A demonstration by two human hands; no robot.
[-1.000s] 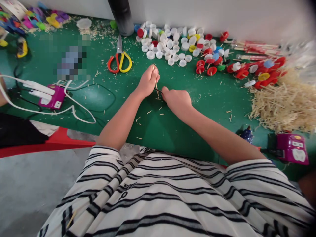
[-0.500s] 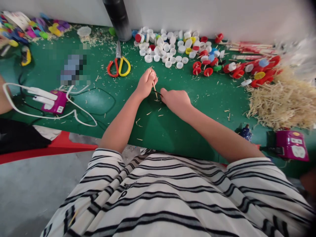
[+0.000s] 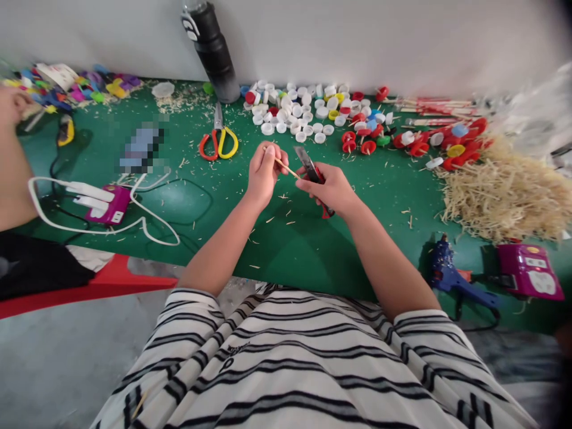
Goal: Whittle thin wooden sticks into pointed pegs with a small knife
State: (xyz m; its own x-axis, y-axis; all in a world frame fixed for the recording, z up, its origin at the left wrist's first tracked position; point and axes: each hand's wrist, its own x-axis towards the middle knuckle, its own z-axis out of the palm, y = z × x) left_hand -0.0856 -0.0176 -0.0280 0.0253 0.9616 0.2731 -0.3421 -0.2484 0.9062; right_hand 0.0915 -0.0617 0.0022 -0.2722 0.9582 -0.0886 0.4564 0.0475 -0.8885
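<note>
My left hand (image 3: 263,173) is closed on one end of a thin wooden stick (image 3: 287,169), which slants down toward the right. The stick's other end meets the fingertips of my right hand (image 3: 331,187). That hand is wrapped round a red and black utility knife (image 3: 316,174), its blade out and pointing up and away to the left. Blade and stick are apart. Pale wood shavings (image 3: 289,213) lie on the green table (image 3: 308,250) below my hands. Beyond my left hand rest scissors (image 3: 218,142) with red and yellow handles.
Behind my hands are many bottle caps (image 3: 295,113). On the right are a heap of wood shavings (image 3: 504,196), a blue glue gun (image 3: 451,274) and a purple power socket (image 3: 529,271). A black bottle (image 3: 214,56) stands by the wall; another person's arm (image 3: 13,173) is at left.
My right hand has turned, lifting the knife blade off the stick and pointing it upward. The stick has swung from steep to slanting right, its end now at my right fingertips. The view has shifted.
</note>
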